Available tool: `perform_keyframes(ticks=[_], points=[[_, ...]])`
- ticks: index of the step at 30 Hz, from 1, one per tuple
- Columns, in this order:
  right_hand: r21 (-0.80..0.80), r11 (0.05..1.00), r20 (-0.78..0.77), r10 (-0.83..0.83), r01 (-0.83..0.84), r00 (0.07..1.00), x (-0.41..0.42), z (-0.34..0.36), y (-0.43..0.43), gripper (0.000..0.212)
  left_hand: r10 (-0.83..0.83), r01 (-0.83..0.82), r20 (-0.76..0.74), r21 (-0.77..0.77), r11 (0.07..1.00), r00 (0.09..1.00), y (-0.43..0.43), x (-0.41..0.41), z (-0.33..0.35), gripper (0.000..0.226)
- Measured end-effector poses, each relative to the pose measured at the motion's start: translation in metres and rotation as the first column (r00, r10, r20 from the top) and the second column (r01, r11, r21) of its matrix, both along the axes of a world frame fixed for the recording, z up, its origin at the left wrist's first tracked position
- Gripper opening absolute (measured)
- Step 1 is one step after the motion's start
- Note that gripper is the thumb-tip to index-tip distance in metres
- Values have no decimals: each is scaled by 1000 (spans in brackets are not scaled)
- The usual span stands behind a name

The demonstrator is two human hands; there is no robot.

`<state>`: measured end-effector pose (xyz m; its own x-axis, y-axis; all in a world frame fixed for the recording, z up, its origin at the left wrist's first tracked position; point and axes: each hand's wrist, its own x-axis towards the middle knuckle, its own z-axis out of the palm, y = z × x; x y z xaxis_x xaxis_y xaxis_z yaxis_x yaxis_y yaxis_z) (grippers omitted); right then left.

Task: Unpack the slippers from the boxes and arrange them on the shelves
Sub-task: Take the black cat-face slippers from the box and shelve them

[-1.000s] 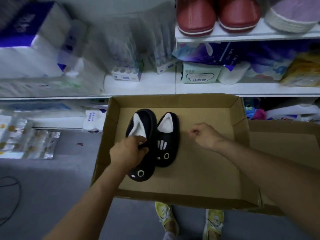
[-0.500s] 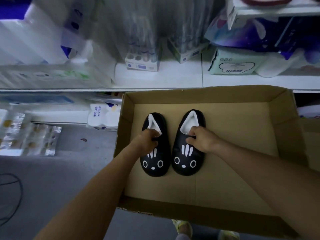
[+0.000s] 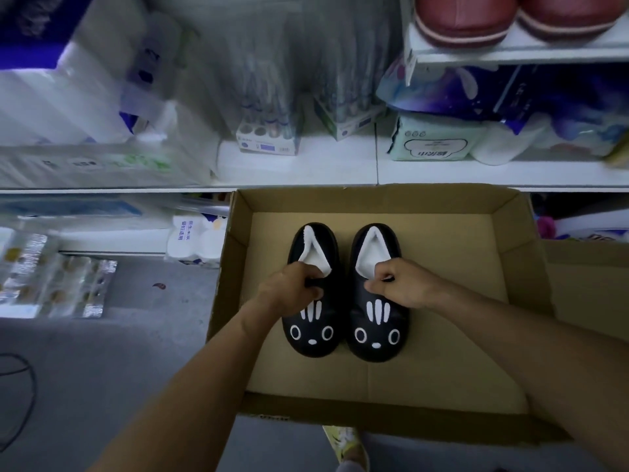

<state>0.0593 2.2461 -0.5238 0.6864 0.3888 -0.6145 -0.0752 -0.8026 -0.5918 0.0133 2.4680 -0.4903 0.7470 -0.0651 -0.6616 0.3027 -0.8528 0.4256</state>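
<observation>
Two black slippers with white lining and white animal faces stand side by side in an open cardboard box [image 3: 510,233]. My left hand [image 3: 289,291] pinches the front rim of the left slipper [image 3: 311,335] at its opening. The right slipper [image 3: 376,338] is held the same way by my right hand [image 3: 398,284]. Both slippers point their toes toward me. A pair of red slippers [image 3: 463,25] sits on the upper right shelf [image 3: 510,52].
White shelves [image 3: 306,172] behind the box hold tissue packs, a pale green packet [image 3: 432,144] and small boxed goods [image 3: 269,137]. A second cardboard box [image 3: 589,284] lies to the right. Grey floor and low stock are at the left. My shoe [image 3: 343,441] shows below the box.
The right slipper was turned to face up and set beside the left one. My right hand moved from the box floor onto it. Both hands now pinch the slipper rims.
</observation>
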Motion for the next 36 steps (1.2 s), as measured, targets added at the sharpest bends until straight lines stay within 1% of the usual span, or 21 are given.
perform_keyframes(ticks=[2, 5, 9, 11, 15, 21, 25, 30, 36], points=[[27, 1000, -7, 12, -12, 1000, -4, 19, -21, 41, 55, -54, 21, -40, 998, 998, -22, -9, 19, 27], [87, 996, -3, 12, -12, 1000, -13, 53, -63, 39, 83, -79, 89, -46, 996, 993, -61, -27, 52, 20], [115, 993, 67, 0, -8, 998, -33, 102, -134, 38, 89, -83, 177, -41, 996, 980, -126, -49, 99, 10], [121, 993, 112, -15, 2, 994, -46, 127, -174, 37, 105, -92, 207, -70, 993, 973, -163, -60, 121, 10], [147, 989, 178, -49, 22, 983, -74, 177, -260, 35, 84, -63, 293, -82, 995, 952, -246, -82, 164, 10], [171, 984, 263, -94, 49, 960, -105, 238, -385, 35, 71, -22, 345, -145, 989, 936, -360, -102, 221, 10], [156, 984, 304, -128, 83, 944, -107, 270, -448, 38, 36, 32, 363, -178, 983, 931, -421, -98, 250, 6], [177, 974, 355, -197, 141, 914, -93, 293, -503, 41, -70, 130, 412, -119, 984, 909, -477, -72, 281, 7], [170, 966, 400, -250, 196, 882, -54, 312, -545, 38, -83, 151, 451, -117, 982, 889, -521, -22, 294, 8]])
